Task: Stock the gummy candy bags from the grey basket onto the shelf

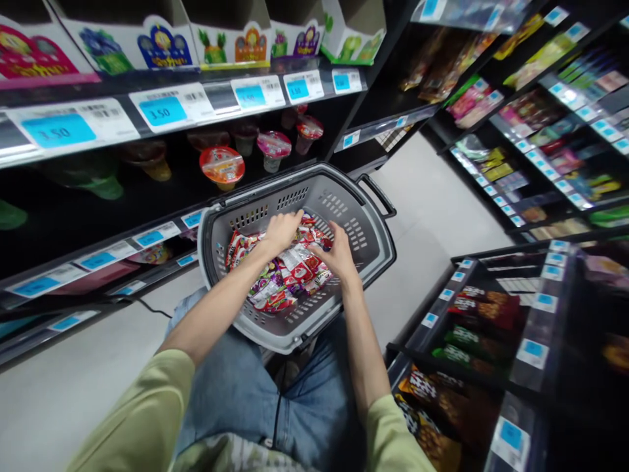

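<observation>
A grey shopping basket (295,341) with slotted walls rests at my knees. Inside it lies a pile of small shiny snack packets (280,282), red, white and purple. My left hand (284,231) is at the far side of the pile, its fingers curled down onto a snack packet and their tips partly hidden. Just right of it, my right hand (340,254) reaches over the pile's right edge with thumb and fingers apart. No packet shows clearly within its grasp.
Beyond the basket, a low shelf holds several jelly cups (222,165) under a price-tagged shelf edge (170,108). The basket's black handle (378,195) sticks out to the right. Snack bags (484,308) fill a rack on the right, beside the pale floor (417,203).
</observation>
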Available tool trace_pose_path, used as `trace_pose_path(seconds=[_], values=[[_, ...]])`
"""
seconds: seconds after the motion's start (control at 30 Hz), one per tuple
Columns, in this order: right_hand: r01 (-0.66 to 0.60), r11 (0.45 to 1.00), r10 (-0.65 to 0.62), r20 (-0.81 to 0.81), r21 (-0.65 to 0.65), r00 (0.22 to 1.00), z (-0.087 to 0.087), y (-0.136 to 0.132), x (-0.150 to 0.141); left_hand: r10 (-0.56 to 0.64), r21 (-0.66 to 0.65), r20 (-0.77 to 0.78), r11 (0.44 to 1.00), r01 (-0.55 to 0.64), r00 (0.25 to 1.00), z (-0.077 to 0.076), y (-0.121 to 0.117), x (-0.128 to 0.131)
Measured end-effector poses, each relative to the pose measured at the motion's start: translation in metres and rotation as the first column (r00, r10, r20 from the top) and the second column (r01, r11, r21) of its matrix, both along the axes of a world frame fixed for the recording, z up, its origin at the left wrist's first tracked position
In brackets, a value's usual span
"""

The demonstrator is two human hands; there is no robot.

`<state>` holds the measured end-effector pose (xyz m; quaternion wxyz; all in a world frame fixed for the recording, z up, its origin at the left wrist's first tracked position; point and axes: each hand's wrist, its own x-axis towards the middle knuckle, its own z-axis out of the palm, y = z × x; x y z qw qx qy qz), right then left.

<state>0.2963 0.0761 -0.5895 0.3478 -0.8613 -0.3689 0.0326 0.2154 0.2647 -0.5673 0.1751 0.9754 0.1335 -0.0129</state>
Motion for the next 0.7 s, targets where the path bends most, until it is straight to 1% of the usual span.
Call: trace_pose_path(seconds=[0.07,0.1,0.13,0.17,0.2,0.27,0.3,0.33,0.37,0.4,0.43,0.47,0.5,0.57,0.6,0.7], values=[[0.040,0.998,-0.038,-0.039,0.050,0.999,0.000,0.001,0.001,-0.015,-0.082,0.142,0.996,0.027,0.990,0.011,0.001,-0.001],[0.064,0.995,-0.058,-0.078,0.078,0.995,0.002,0.001,0.000,-0.007,-0.163,0.239,0.986,0.047,0.971,0.015,0.001,-0.002],[0.083,0.991,-0.069,-0.132,0.104,0.989,0.004,0.002,-0.002,0.023,-0.264,0.339,0.962,0.071,0.940,0.018,0.001,-0.002],[0.091,0.988,-0.066,-0.192,0.126,0.979,0.008,0.003,-0.004,0.077,-0.372,0.430,0.923,0.099,0.900,0.019,0.000,-0.002],[0.089,0.985,-0.050,-0.247,0.148,0.968,0.012,0.004,-0.006,0.147,-0.475,0.495,0.871,0.125,0.856,0.020,0.000,-0.001],[0.078,0.979,-0.018,-0.300,0.189,0.954,0.020,0.006,-0.011,0.298,-0.649,0.547,0.741,0.171,0.782,0.019,0.000,0.001],[0.078,0.975,-0.014,-0.291,0.208,0.957,0.024,0.006,-0.013,0.373,-0.727,0.536,0.660,0.190,0.757,0.018,0.000,0.002],[0.086,0.971,-0.025,-0.264,0.223,0.964,0.027,0.007,-0.015,0.439,-0.798,0.501,0.567,0.203,0.746,0.016,0.000,0.004],[0.104,0.968,-0.050,-0.231,0.229,0.972,0.030,0.007,-0.017,0.484,-0.861,0.443,0.463,0.209,0.754,0.014,0.001,0.006],[0.132,0.965,-0.086,-0.198,0.228,0.976,0.032,0.007,-0.017,0.505,-0.912,0.371,0.356,0.203,0.779,0.013,0.000,0.007],[0.162,0.961,-0.125,-0.167,0.226,0.978,0.033,0.007,-0.018,0.499,-0.949,0.293,0.252,0.187,0.816,0.011,0.000,0.008],[0.192,0.955,-0.164,-0.138,0.228,0.977,0.035,0.007,-0.018,0.469,-0.973,0.221,0.163,0.162,0.855,0.010,-0.002,0.009],[0.220,0.946,-0.199,-0.113,0.236,0.974,0.036,0.007,-0.018,0.428,-0.987,0.159,0.088,0.135,0.889,0.010,-0.004,0.008],[0.264,0.926,-0.251,-0.083,0.270,0.964,0.036,0.006,-0.017,0.340,-0.996,0.068,-0.027,0.081,0.938,0.012,-0.009,0.006],[0.282,0.915,-0.271,-0.080,0.288,0.959,0.036,0.006,-0.017,0.306,-0.996,0.037,-0.067,0.060,0.951,0.014,-0.012,0.004],[0.339,0.884,-0.324,-0.099,0.323,0.941,0.034,0.004,-0.016,0.244,-0.988,0.024,-0.144,0.061,0.969,0.018,-0.016,0.001]])
